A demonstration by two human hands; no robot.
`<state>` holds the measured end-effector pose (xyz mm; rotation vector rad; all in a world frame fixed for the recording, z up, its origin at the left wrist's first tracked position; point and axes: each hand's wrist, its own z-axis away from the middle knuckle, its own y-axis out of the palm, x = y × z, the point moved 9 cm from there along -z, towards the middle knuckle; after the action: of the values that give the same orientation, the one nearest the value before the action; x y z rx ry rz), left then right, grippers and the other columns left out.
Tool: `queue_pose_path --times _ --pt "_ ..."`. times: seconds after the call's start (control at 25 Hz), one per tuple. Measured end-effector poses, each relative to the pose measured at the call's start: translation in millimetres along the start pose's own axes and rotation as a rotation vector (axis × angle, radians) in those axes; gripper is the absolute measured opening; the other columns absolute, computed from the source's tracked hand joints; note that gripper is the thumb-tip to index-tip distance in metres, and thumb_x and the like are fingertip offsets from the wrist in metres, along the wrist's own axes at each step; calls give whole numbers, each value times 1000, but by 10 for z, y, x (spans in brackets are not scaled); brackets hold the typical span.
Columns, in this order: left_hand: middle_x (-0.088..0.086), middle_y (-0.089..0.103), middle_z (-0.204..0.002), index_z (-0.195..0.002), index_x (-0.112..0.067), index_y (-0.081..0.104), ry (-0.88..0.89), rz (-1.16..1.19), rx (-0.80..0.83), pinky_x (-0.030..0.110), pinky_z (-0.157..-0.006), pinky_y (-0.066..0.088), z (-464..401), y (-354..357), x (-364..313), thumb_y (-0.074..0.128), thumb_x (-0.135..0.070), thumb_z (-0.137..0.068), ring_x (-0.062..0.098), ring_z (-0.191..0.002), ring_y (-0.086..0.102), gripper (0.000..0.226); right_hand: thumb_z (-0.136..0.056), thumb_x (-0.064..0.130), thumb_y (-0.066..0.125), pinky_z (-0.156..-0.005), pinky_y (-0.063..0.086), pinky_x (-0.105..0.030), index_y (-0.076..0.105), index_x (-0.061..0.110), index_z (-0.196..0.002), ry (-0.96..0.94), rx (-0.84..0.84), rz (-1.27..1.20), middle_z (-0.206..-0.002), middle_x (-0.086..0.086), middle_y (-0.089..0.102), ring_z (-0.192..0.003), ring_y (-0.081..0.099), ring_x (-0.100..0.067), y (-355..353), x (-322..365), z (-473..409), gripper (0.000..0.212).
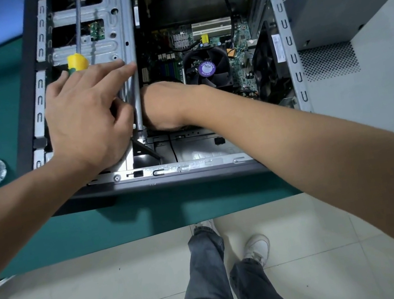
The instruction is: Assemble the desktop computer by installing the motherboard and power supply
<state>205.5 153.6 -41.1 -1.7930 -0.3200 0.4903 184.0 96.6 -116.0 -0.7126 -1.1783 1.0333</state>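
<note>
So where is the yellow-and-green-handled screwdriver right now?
In the head view, the yellow-and-green-handled screwdriver lies on the grey metal drive cage at the case's left, its handle just beyond the left hand.

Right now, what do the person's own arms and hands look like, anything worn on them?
Both forearms are bare up to the frame edges: no sleeves show. The left hand and the right hand wear no gloves, and no watch, ring or wristband shows on the parts in view. The right hand's fingers are hidden inside the case.
</note>
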Motion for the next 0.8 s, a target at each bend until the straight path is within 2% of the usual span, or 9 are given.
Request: queue_pose_path --times 0.04,0.12,0.2,0.36,0.48,0.56,0.64,0.72,0.8 --pt "-5 58 -135 -136 -30 56 -1 -1 0 46 -110 29 3 2 1 40 -25 -84 22 -120 52 55 -88 6 44 -65 32 -30 39 15 -69 22 -29 11 -72 1 50 -70 46 -26 -31 -37 -9 22" --pt "-5 58 -135 -136 -30 55 0 -3 -2 46 -110 30 4 2 -5 40 -25 -84 22 -120 52 55 -91 7 42 -68 32 -31 50 15 -87 47 -166 138 -95 -8 65 -86 58 -31 -166 -47 -24 12" --pt "-4 58 -135 -136 -30 55 2 -2 -2 46 -109 30 4 -1 -5 40 -25 -84 22 -120 52 55 -93 10 40 -69 34 -32 55 15 -101 35 -173 221 -110 -9 66 -100 61 -32 -156 -15 -37 17" --pt "-4 58 -134 -136 -29 56 2 -5 -1 46 -108 30 5 -10 -4 40 -25 -84 21 -119 52 55 -91 11 46 -61 34 -29 48 14 -91 41 5 10 -78 -2 53 -80 54 -29 -6 -77 10 3" --pt "-4 58 -135 -137 -29 55 1 -10 10 46 -109 30 10 -2 -17 41 -25 -84 21 -120 51 55 -93 9 45 -68 32 -30 54 13 -96 101 -144 140 -103 -12 65 -96 61 -32 -147 -89 11 11" --pt "-4 57 -136 -137 -29 55 -3 -10 12 46 -109 30 1 -7 -13 41 -25 -84 21 -120 51 55 -94 12 43 -70 33 -31 57 10 -114 71 -175 222 -117 -10 64 -106 61 -31 -133 -1 -36 24" --pt "-4 57 -136 -137 -28 55 -4 -10 14 47 -109 30 8 -15 -7 41 -25 -83 22 -120 52 55 -94 17 44 -70 34 -31 57 13 -112 80 -100 124 -109 -6 64 -100 61 -30 -47 -4 -44 23" --pt "-4 57 -136 -136 -28 55 -2 -10 15 47 -109 30 5 -16 -10 41 -25 -83 22 -120 52 55 -92 13 47 -68 34 -30 52 16 -90 94 -45 3 -84 0 58 -86 56 -29 -11 -58 -23 7" --pt "-4 57 -136 -137 -28 55 -1 -17 18 47 -109 29 -2 -8 -7 41 -25 -83 21 -121 52 55 -92 12 50 -69 33 -28 56 13 -95 97 -117 19 -91 -3 62 -90 58 -28 -85 -67 -12 7"
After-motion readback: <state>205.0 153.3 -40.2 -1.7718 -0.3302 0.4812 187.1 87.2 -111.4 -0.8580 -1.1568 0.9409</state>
